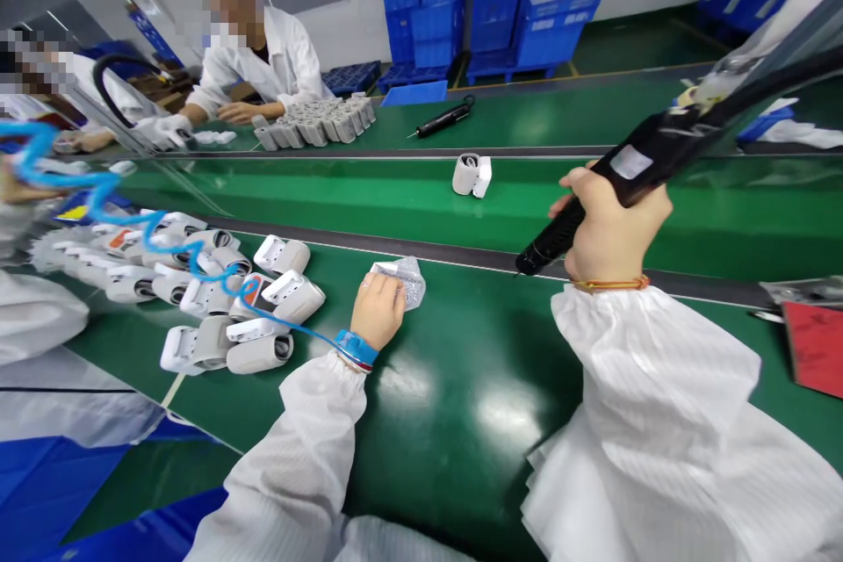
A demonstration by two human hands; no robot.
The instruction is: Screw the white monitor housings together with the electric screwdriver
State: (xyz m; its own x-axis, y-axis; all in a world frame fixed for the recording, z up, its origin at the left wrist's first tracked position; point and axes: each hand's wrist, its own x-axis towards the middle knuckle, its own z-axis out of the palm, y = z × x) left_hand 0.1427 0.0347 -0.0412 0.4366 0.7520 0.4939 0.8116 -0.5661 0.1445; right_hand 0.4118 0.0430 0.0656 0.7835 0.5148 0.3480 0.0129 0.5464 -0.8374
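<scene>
My left hand, a blue strap on its wrist, reaches onto a small transparent dish of tiny silvery pieces, probably screws. Its fingers are bent down and pressed together over the near side, and the fingertips are hidden. In my right hand is a black electric screwdriver, gripped round the body with the bit pointing down and left above the bench. Left of the dish lie several white devices with rolled grey cuffs, like wrist blood pressure monitors.
One cuffed device sits on the green conveyor belt. Across it, a co-worker works beside grey parts and another screwdriver. A coiled blue cord crosses the left side. A red board lies right.
</scene>
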